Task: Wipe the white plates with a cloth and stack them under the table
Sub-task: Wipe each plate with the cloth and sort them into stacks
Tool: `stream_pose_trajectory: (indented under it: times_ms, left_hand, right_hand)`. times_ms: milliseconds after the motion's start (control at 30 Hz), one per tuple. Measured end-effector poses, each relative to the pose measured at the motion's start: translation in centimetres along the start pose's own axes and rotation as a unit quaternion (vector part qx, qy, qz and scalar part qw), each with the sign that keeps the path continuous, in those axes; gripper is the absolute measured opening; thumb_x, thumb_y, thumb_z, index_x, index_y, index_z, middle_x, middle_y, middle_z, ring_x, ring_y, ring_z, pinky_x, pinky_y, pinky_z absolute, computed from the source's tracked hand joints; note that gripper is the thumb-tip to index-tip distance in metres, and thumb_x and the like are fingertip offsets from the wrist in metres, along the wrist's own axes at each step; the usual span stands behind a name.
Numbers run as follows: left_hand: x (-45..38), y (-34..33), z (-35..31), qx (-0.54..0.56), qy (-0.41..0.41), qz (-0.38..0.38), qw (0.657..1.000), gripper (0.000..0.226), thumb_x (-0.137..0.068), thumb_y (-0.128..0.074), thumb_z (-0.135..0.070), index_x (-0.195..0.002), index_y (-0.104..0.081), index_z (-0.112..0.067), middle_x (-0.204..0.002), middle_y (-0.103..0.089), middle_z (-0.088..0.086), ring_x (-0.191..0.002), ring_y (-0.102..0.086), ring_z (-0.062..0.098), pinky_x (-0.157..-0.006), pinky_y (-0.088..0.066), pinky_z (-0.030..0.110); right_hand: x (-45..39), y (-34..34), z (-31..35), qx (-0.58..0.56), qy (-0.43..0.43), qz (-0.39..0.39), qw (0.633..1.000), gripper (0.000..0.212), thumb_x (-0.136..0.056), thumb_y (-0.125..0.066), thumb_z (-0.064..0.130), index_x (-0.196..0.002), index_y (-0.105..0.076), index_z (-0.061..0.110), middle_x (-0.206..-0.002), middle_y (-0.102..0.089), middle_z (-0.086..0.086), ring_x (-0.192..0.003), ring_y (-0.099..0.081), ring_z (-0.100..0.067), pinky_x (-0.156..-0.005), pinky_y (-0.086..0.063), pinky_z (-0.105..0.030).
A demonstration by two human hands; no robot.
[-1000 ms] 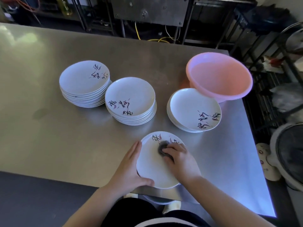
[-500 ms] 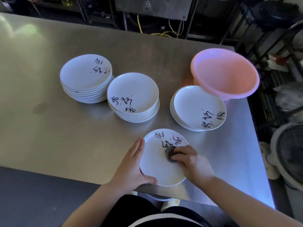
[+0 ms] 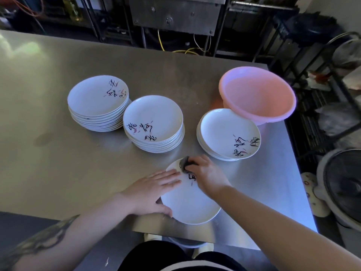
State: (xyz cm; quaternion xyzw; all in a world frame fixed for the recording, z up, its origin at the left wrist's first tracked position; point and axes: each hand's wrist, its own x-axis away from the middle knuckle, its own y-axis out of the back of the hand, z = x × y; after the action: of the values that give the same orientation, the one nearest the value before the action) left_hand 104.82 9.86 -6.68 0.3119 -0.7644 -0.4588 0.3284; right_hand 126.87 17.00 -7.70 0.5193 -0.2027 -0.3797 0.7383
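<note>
Left hand point(image 3: 156, 189) flat, steadying plate point(image 3: 192, 206) | right hand point(image 3: 205, 176) gripping cloth point(image 3: 185, 163)

On the table point(image 3: 58, 163), the plate point(image 3: 192, 209) lies right in front of me at the near edge. My left hand point(image 3: 154, 190) rests on its left side; my right hand point(image 3: 207, 176) is over its far rim, holding the cloth point(image 3: 184, 163) against it. Behind the plate sit three stacks: the left stack point(image 3: 93, 98) farthest left, the middle stack point(image 3: 152, 120) just beside it, the right stack point(image 3: 224, 132) apart to the right. The basin point(image 3: 259, 96) stands behind the right stack, touching it.
</note>
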Motion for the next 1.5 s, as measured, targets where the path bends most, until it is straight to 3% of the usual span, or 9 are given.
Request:
stream_pose_trajectory:
  times_ms: [233,467,767,833,933,1000,1133,1300,1500]
  left_hand:
    - [0.4,-2.4,-3.8,-0.003,0.082,-0.039,0.996,0.090,-0.079,-0.034,-0.084,-0.133,-0.060,-0.017,-0.144,-0.052,0.006,-0.138,-0.040,0.017,-0.116,-0.014,0.030]
    - [-0.5,-1.1,-2.2,-0.011,0.013,-0.006,1.000,0.094,-0.075,-0.042,-0.085,-0.146,-0.043,-0.022,-0.157,-0.030,-0.007,-0.147,-0.019,0.012,-0.117,-0.008,0.028]
    - [-1.5,-3.5,-6.2,0.004,0.135,-0.038,0.990,0.096,-0.064,-0.038,-0.087,-0.125,-0.065,-0.018,-0.139,-0.057,0.001,-0.128,-0.054,0.019,-0.108,-0.030,0.030]
    - [-1.4,-2.8,-6.4,0.004,0.137,-0.055,0.989,0.098,-0.063,-0.039,-0.088,-0.134,-0.058,-0.024,-0.149,-0.046,-0.001,-0.137,-0.044,0.016,-0.112,-0.034,0.031]
    - [-1.4,-0.5,-3.5,0.007,0.065,-0.019,0.998,0.106,-0.067,-0.043,-0.086,-0.155,-0.014,-0.033,-0.160,0.006,-0.016,-0.148,0.011,0.004,-0.120,0.004,0.024]
    - [-1.6,0.6,-1.8,-0.008,0.051,0.023,0.998,0.106,-0.073,-0.048,-0.081,-0.156,-0.003,-0.031,-0.157,0.017,-0.018,-0.144,0.022,0.000,-0.115,0.015,0.019]
    - [-1.6,-0.7,-2.2,-0.035,0.073,-0.024,0.996,0.104,-0.076,-0.046,-0.082,-0.156,-0.010,-0.026,-0.158,0.012,-0.012,-0.149,0.010,0.005,-0.115,0.015,0.019]
    - [-1.4,-3.5,-6.9,0.048,0.187,-0.062,0.979,0.099,-0.066,-0.041,-0.084,-0.130,-0.061,-0.011,-0.144,-0.052,0.008,-0.134,-0.048,0.024,-0.109,-0.023,0.032]
    - [0.2,-1.5,-2.8,0.030,0.100,-0.094,0.990,0.095,-0.073,-0.037,-0.079,-0.152,-0.027,-0.027,-0.158,-0.008,-0.020,-0.147,-0.005,-0.003,-0.113,0.010,0.011]
  right_hand:
    - [4.6,1.3,-2.1,0.039,-0.079,-0.023,0.996,0.040,-0.054,-0.077,-0.009,-0.082,-0.075,0.020,-0.094,-0.065,0.007,-0.078,-0.059,-0.026,-0.040,-0.051,-0.032]
    - [1.1,1.6,-2.3,-0.006,-0.038,0.029,0.999,0.033,-0.077,-0.063,-0.003,-0.091,-0.073,0.025,-0.110,-0.064,0.016,-0.095,-0.051,-0.019,-0.067,-0.052,-0.034]
    - [5.9,2.1,-1.3,0.011,-0.108,0.021,0.994,0.030,-0.069,-0.069,0.001,-0.083,-0.072,0.027,-0.097,-0.066,0.019,-0.089,-0.056,-0.019,-0.051,-0.050,-0.030]
    - [4.9,2.8,-1.5,0.008,-0.085,0.054,0.995,0.032,-0.074,-0.062,0.001,-0.089,-0.072,0.028,-0.105,-0.065,0.021,-0.097,-0.053,-0.015,-0.062,-0.048,-0.027]
    - [3.1,3.4,-2.2,-0.019,-0.040,0.087,0.995,0.038,-0.075,-0.056,-0.004,-0.093,-0.073,0.026,-0.112,-0.065,0.019,-0.103,-0.053,-0.016,-0.071,-0.047,-0.026]
    - [2.8,3.4,-2.5,-0.021,-0.024,0.082,0.996,0.035,-0.077,-0.058,-0.002,-0.093,-0.073,0.027,-0.111,-0.065,0.019,-0.101,-0.054,-0.018,-0.071,-0.049,-0.028]
    - [5.3,2.5,-1.5,0.013,-0.061,-0.003,0.998,0.020,-0.073,-0.069,0.012,-0.081,-0.072,0.030,-0.092,-0.066,0.020,-0.079,-0.056,-0.019,-0.049,-0.047,-0.024]
    - [8.5,0.6,1.1,-0.068,-0.019,-0.009,0.998,0.018,-0.077,-0.054,0.030,-0.078,-0.071,0.036,-0.095,-0.066,0.025,-0.079,-0.059,-0.011,-0.053,-0.051,-0.020]
    - [6.6,2.2,-2.1,-0.044,0.016,-0.018,0.999,0.023,-0.068,-0.066,0.008,-0.079,-0.074,0.026,-0.099,-0.071,0.013,-0.083,-0.066,-0.021,-0.064,-0.056,-0.033]
